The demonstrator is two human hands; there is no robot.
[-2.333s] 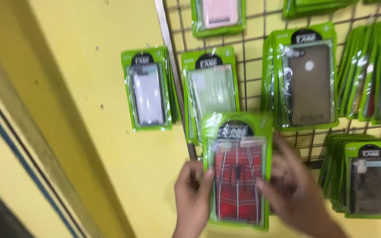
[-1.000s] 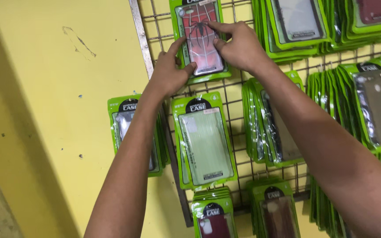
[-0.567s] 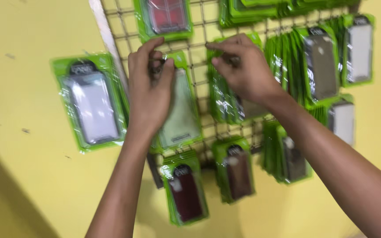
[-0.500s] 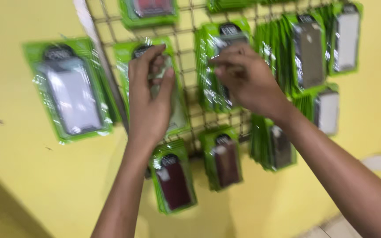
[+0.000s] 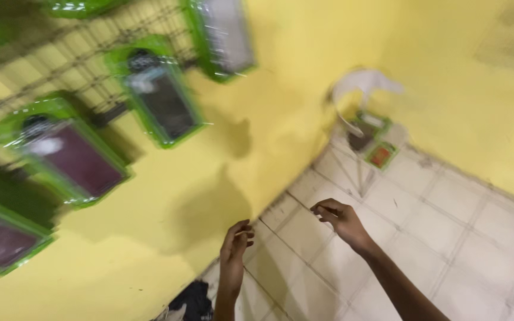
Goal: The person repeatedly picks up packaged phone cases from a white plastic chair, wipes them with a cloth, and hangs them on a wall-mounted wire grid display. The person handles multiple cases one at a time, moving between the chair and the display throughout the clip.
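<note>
Both bare hands hang low in the head view, empty and apart from each other. The left hand (image 5: 236, 238) is raised on an upright forearm, its fingers loosely curled and pointing up, thumb close to the fingertips. The right hand (image 5: 339, 218) reaches in on a forearm slanting from the lower right, wrist straight, fingers bent inward into a loose, half-open curl.
</note>
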